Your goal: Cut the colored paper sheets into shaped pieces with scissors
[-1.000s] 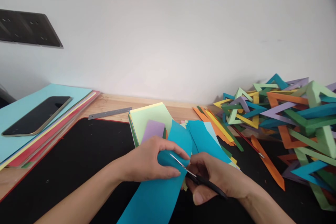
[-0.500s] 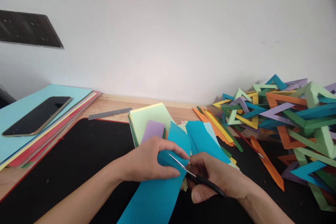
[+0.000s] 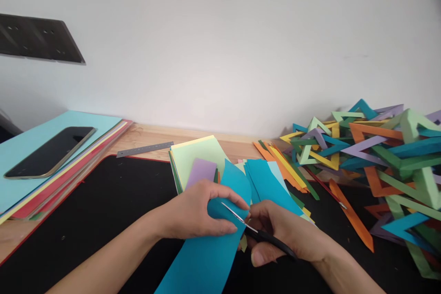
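Note:
A long blue paper strip is bent between the thumb and fingers of my left hand. My right hand is closed around black-handled scissors. Their metal blades lie across the strip at its right edge, between my two hands. Behind my hands are a pale green paper stack, a small purple piece and more blue strips. Some of my right fingers are hidden behind the handle and the paper.
Large coloured sheets with a phone on top lie at the left, near a metal ruler. Folded paper shapes pile up at the right. Orange and yellow strips and an orange piece lie beside them.

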Motion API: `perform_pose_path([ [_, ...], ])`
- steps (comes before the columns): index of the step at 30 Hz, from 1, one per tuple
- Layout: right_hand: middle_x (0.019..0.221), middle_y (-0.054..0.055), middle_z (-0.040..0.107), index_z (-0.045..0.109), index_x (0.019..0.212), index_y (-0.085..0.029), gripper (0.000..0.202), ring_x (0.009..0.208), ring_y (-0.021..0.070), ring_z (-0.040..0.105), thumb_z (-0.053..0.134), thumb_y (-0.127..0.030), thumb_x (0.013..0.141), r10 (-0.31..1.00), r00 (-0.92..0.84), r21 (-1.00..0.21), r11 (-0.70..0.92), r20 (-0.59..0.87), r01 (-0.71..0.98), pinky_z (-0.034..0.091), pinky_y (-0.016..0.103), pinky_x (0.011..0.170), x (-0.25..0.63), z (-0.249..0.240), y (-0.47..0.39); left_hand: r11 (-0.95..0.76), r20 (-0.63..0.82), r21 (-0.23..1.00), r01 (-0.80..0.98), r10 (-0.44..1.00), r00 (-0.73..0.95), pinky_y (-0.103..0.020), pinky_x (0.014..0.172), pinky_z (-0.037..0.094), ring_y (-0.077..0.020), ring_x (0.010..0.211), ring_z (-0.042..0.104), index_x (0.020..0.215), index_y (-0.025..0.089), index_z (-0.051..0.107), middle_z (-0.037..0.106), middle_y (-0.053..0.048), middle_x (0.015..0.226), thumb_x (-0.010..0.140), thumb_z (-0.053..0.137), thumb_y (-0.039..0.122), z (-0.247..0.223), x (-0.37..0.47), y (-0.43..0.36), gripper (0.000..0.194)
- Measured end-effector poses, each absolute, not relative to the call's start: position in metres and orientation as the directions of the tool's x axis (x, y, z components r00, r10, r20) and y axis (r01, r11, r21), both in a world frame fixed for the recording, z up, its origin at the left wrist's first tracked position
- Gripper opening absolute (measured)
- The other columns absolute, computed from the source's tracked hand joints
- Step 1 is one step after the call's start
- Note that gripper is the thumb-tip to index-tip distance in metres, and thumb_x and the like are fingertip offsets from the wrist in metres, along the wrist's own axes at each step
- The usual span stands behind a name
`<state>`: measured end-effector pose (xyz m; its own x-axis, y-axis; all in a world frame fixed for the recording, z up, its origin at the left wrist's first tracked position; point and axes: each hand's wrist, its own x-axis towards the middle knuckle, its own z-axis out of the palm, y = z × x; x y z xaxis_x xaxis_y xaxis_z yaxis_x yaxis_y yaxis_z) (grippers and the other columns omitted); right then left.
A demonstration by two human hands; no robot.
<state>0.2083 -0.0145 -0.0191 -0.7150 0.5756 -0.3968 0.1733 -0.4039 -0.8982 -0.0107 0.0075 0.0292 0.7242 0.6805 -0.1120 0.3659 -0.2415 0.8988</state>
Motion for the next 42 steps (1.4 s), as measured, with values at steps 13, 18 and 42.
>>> perform_pose_path([
  [13, 0.055, -0.005, 0.053, 0.071, 0.086, -0.012, 0.042, 0.042, 0.0027, 0.037, 0.085, -0.038, 0.056, 0.594, -0.679, -0.892, -0.396, -0.431, 0.219, 0.026, 0.015, 0.04, 0.2079, -0.0195, -0.0141, -0.239, -0.104, 0.905, 0.352, 0.678, 0.728, -0.024, 0.079, 0.048, -0.0205, 0.095, 0.065, 0.107, 0.02, 0.068, 0.071, -0.002, 0.102, 0.074, 0.067, 0.024, 0.0277, -0.0113, 0.0075, 0.033],
  [18, 0.053, -0.004, 0.054, 0.072, 0.082, -0.012, 0.042, 0.039, 0.0026, 0.039, 0.086, -0.039, 0.054, 0.594, -0.667, -0.883, -0.408, -0.45, 0.232, 0.028, 0.015, 0.038, 0.2082, -0.0196, -0.0141, -0.241, -0.108, 0.902, 0.36, 0.679, 0.726, -0.025, 0.077, 0.048, -0.021, 0.094, 0.065, 0.106, 0.021, 0.068, 0.072, -0.002, 0.101, 0.074, 0.066, 0.025, 0.0288, -0.0113, 0.0067, 0.033],
  [42, 0.054, -0.005, 0.048, 0.065, 0.072, -0.01, 0.039, 0.046, 0.0047, 0.034, 0.083, -0.041, 0.057, 0.569, -0.704, -0.888, -0.412, -0.425, 0.203, 0.02, 0.019, 0.043, 0.2049, -0.0191, -0.013, -0.21, -0.13, 0.912, 0.352, 0.664, 0.736, -0.024, 0.078, 0.048, -0.0209, 0.096, 0.064, 0.109, 0.019, 0.067, 0.07, -0.003, 0.105, 0.074, 0.066, 0.023, 0.0248, -0.0083, 0.005, 0.035],
])
